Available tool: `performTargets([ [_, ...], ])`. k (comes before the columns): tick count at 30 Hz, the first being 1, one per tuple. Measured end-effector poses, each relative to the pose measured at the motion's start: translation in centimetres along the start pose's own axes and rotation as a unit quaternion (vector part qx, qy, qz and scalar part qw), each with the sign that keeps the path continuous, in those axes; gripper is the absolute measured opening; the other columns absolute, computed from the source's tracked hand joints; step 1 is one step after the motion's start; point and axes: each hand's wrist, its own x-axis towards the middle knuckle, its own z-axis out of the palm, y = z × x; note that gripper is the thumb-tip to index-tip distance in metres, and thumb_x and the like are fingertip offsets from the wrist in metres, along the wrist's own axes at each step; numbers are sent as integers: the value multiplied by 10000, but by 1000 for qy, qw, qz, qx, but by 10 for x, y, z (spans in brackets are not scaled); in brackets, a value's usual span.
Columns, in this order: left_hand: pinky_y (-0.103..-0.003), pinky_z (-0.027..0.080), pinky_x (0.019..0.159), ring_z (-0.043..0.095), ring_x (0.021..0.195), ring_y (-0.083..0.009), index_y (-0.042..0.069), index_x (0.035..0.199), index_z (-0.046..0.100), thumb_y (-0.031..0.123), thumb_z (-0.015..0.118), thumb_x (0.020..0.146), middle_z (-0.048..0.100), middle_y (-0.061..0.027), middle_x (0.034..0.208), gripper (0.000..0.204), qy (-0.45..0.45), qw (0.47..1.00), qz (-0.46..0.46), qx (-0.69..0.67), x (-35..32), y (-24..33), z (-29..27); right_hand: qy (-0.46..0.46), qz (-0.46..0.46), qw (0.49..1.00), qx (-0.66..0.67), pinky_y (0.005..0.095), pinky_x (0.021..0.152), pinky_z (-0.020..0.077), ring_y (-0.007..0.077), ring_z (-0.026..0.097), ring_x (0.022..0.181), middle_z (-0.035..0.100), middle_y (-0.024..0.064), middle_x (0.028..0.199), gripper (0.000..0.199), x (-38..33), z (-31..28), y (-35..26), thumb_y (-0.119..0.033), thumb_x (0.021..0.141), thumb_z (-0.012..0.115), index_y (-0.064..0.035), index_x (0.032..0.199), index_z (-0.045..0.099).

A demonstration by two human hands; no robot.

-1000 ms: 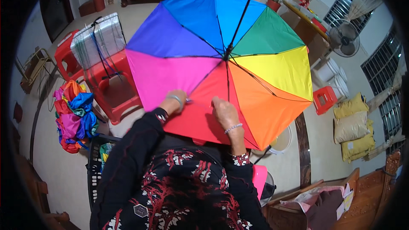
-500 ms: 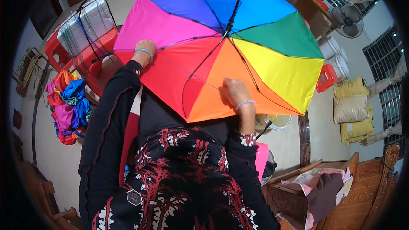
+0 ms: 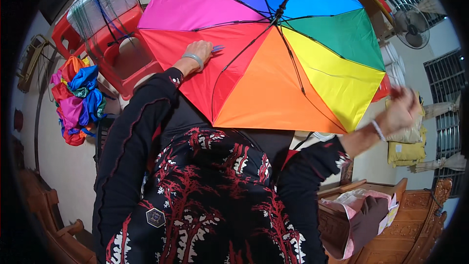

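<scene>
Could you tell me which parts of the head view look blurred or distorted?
Head view: the right hand is motion-smeared beside the rainbow umbrella, the left hand on its red panel stays sharp; fisheye bends edges, and the rim is black.

1. We see the rainbow umbrella (image 3: 273,54) cut off by the top edge, so its far panels are lost.
2. Our right hand (image 3: 401,112) is blurred by motion; we cannot tell its grip.
3. Our left hand (image 3: 198,54) shows only its back; a small purple thing (image 3: 218,48) at its fingertips is too small to name.
4. Our torso hides the umbrella's near rim.
</scene>
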Motion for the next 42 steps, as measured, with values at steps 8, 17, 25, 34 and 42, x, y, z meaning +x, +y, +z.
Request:
performTargets([
  [8, -427, 475, 632, 590, 749, -347, 22, 790, 572, 212, 544, 777, 594, -200, 777, 192, -21, 999, 14, -21, -5, 0, -1, -110, -31, 862, -493, 399, 673, 461, 332, 587, 721, 620, 166, 787, 178, 11, -69, 160, -169, 720, 504, -53, 779, 626],
  [17, -441, 463, 606, 590, 719, -350, 14, 767, 618, 307, 591, 741, 597, -207, 767, 295, -142, 979, -29, -145, 1, 21, -3, -271, 18, 865, -422, 397, 684, 460, 332, 596, 754, 614, 182, 798, 181, -46, -16, 164, -161, 741, 494, -46, 809, 616],
  [25, -426, 484, 649, 601, 766, -345, 20, 802, 633, 286, 618, 728, 607, -206, 804, 276, -164, 983, -48, -65, -8, 51, 10, -233, -60, 805, -542, 405, 676, 448, 326, 581, 753, 600, 175, 775, 141, -76, 24, 87, -166, 748, 530, -56, 794, 604],
  [34, -398, 499, 688, 609, 798, -339, 5, 799, 634, 149, 549, 744, 614, -211, 822, 176, -112, 992, -59, -17, -9, 53, 9, -405, -149, 897, -94, 400, 580, 422, 315, 545, 661, 545, 166, 703, 48, -176, 96, -23, -69, 757, 519, -45, 796, 532],
  [42, -390, 502, 675, 613, 803, -328, 19, 788, 641, 122, 535, 742, 617, -201, 827, 155, -107, 989, -96, -28, 4, 40, -14, -814, -126, 534, 192, 381, 601, 429, 312, 543, 723, 528, 156, 736, 61, -230, 84, -76, -66, 752, 503, -25, 791, 527],
])
